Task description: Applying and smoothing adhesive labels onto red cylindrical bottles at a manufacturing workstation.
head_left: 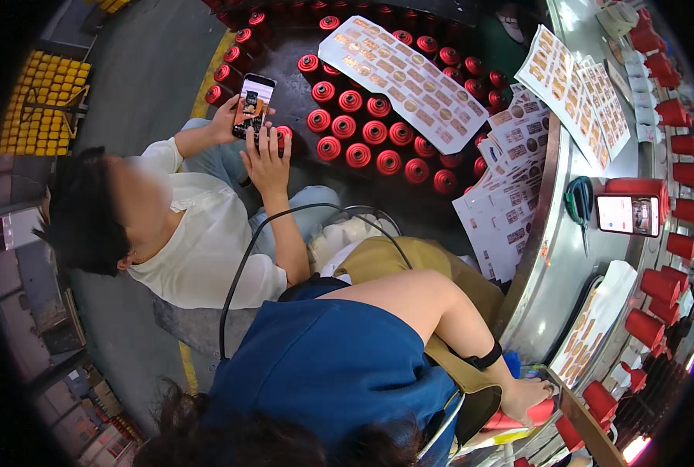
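My left arm, in a blue sleeve with a black band at the wrist, bends down toward the lower right. At its end my left hand (524,397) is closed over a red cylinder (545,411), its fingers curled and partly hidden. A brown apron (417,261) lies across my lap under the arm. Beside the hand is a thin brown edge or strip (588,428). My right hand does not show.
A seated person (207,226) in white holds a phone (254,105) at my left. Red canisters (357,155) stand in rows on a dark surface, a label sheet (405,82) over some. Scissors (579,204), another phone (628,215) and label sheets (596,335) lie on the metal bench (545,268).
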Demonstrator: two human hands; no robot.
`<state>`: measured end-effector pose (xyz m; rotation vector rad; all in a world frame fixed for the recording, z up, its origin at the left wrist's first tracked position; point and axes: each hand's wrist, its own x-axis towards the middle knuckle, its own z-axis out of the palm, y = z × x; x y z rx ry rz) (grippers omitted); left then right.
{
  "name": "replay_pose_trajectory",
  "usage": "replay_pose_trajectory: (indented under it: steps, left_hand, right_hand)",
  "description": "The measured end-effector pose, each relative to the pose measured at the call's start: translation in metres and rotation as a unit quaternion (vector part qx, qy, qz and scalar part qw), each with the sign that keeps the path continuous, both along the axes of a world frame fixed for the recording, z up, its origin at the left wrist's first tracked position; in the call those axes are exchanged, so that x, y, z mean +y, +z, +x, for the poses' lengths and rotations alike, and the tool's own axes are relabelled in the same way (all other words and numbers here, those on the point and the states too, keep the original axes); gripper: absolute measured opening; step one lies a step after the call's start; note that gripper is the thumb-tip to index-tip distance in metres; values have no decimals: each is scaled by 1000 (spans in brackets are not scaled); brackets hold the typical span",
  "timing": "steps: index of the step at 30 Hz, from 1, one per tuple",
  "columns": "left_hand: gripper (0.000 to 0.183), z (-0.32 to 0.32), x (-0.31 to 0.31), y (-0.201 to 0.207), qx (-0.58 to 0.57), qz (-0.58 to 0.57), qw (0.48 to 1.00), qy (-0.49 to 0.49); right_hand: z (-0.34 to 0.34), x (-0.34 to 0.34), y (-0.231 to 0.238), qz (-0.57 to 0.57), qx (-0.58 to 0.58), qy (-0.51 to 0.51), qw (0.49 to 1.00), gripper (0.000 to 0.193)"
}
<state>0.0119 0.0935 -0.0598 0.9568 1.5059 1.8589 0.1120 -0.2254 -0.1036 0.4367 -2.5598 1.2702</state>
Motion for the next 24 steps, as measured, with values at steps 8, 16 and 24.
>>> replay_pose_trajectory:
  steps: [8, 16, 24]
  left_hand:
    - [104, -4, -8, 6, -3, 21, 1000, 20]
    - [102, 1, 4, 2, -11, 20, 999, 39]
    - [101, 0, 2, 1, -3, 27, 999, 40]
  right_hand:
    - [-13, -47, -25, 14, 35, 8, 999, 98]
    - [-20, -89, -45, 21, 67, 23, 997, 95]
    - [-28, -121, -63, 27, 102, 28, 994, 93]
